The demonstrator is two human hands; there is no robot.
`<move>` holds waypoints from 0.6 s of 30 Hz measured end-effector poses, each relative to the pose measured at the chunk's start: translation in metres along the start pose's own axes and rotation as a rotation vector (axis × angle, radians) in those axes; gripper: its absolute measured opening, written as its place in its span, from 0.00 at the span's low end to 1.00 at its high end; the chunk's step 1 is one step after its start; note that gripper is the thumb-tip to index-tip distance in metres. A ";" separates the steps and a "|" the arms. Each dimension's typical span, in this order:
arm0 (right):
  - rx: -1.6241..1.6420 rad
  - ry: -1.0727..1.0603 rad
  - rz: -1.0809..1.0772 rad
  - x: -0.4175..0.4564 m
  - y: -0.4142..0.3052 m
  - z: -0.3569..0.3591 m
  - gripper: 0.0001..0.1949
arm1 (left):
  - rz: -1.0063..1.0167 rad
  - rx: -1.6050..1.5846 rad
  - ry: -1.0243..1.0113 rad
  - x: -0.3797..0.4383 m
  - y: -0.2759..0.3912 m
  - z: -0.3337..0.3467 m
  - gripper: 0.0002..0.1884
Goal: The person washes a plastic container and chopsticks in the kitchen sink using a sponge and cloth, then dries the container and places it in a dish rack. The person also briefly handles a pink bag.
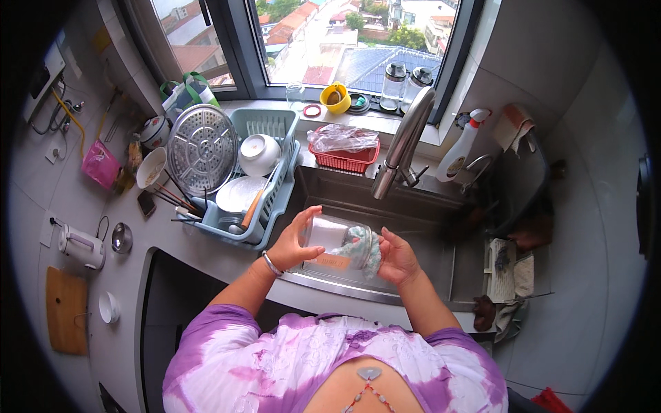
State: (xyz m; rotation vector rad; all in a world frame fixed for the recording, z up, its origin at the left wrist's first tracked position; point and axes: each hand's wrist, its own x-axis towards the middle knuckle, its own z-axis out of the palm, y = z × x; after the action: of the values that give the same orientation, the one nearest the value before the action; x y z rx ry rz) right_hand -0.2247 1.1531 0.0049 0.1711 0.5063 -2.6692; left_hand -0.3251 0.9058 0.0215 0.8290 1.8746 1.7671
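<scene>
A clear jar [328, 235] is tilted on its side above the near edge of the steel sink [413, 258]. My left hand [293, 242] grips its closed end, thumb and fingers spread around the wall. An orange label [330, 261] with writing sticks to the jar's side. At the jar's mouth my right hand [398, 258] holds a pale green and white scrubbing cloth [371, 255]. Part of the cloth is inside the jar, and part hangs over the rim. Some right-hand fingers are hidden behind the cloth and the jar.
A steel faucet [396, 160] arches over the sink. To the left, a blue dish rack [281, 191] holds a perforated steamer plate [203, 152] and white bowls [261, 155]. A red basket [345, 161] stands behind the sink, a spray bottle [461, 147] to the right.
</scene>
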 end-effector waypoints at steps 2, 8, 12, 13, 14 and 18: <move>0.034 -0.003 -0.013 0.006 0.000 -0.006 0.27 | 0.039 0.065 -0.048 0.003 0.009 -0.005 0.46; -0.016 0.053 -0.042 0.015 0.001 -0.012 0.18 | 0.426 0.642 -0.165 0.006 0.021 -0.019 0.42; -0.266 0.279 -0.292 0.018 0.000 0.014 0.11 | 0.043 0.120 -0.080 -0.010 -0.010 -0.005 0.45; -0.351 0.342 -0.283 0.024 0.004 0.021 0.10 | 0.025 -0.047 -0.032 -0.006 -0.024 0.009 0.44; -0.436 0.404 -0.270 0.029 0.006 0.023 0.10 | -0.028 -0.253 -0.012 0.001 -0.036 0.021 0.42; -0.431 0.329 -0.292 0.038 -0.010 -0.002 0.13 | -0.118 -0.511 0.121 0.017 -0.039 0.059 0.29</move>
State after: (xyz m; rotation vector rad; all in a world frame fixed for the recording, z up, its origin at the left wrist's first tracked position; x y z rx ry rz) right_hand -0.2633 1.1483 -0.0008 0.4393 1.2815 -2.7364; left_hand -0.3032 0.9602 -0.0213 0.4189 1.3974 2.1188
